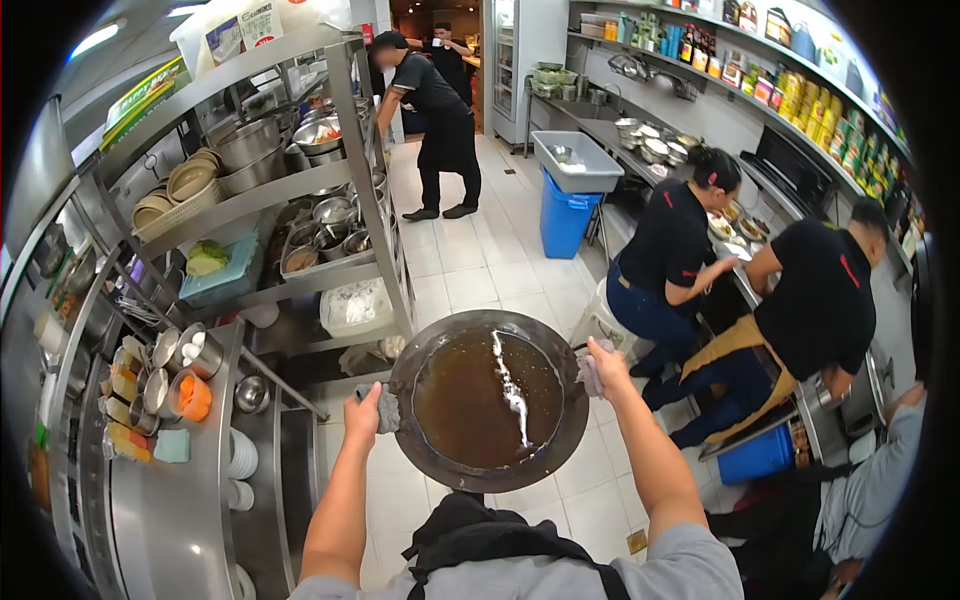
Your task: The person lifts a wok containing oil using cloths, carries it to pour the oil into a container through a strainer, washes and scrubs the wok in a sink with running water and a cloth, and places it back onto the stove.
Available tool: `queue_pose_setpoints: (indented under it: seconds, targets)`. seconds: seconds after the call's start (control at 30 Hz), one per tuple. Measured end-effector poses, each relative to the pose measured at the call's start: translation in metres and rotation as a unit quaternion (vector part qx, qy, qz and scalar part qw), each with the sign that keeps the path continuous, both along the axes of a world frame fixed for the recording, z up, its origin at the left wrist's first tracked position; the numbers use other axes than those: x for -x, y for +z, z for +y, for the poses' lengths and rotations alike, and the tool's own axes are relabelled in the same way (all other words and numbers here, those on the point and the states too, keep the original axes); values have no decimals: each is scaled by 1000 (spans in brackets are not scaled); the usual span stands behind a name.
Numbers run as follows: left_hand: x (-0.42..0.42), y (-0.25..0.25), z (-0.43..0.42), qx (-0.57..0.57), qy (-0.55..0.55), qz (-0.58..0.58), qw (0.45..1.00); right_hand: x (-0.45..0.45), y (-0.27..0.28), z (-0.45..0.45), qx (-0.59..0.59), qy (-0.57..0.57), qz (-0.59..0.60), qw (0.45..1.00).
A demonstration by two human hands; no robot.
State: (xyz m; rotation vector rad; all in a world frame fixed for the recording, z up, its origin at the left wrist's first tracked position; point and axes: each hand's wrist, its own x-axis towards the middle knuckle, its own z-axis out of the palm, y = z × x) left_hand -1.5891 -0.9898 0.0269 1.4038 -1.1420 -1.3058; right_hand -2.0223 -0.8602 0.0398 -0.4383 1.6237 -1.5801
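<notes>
A large dark wok (490, 478) is held out in front of my body, above the tiled floor. Brown liquid (455, 400) fills much of it, with a bright streak of reflected light across the surface. My left hand (362, 410) is closed at the wok's left side, with a grey cloth (388, 411) between it and the metal. On the opposite side my right hand (609, 366) grips through another greyish cloth (588, 376). The wok's handles are mostly hidden by the hands and cloths.
A steel shelf rack (365, 190) and counter (170, 510) stand left. Two people (665, 235) (815, 290) work at the right counter; another person (440, 110) leans by the rack ahead. A blue bin (570, 215) and white stool (597, 318) flank the tiled floor (455, 270).
</notes>
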Motion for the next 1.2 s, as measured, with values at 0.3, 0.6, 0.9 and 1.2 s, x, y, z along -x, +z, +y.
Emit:
queue_pose_setpoints:
  seconds: [0.3,0.6,0.9,1.2]
  targets:
    - [85,-35,-160,43,-15,1,999,72,12,-118,-1,-21,-15,1000]
    - [177,-33,-276,20,33,22,999,172,-2,-258,7,16,-7,1000]
    - [257,-5,-370,-28,91,-48,994,266,-9,-402,26,58,-17,998]
    - [313,-23,-520,84,104,-31,991,325,-14,-555,0,53,13,999]
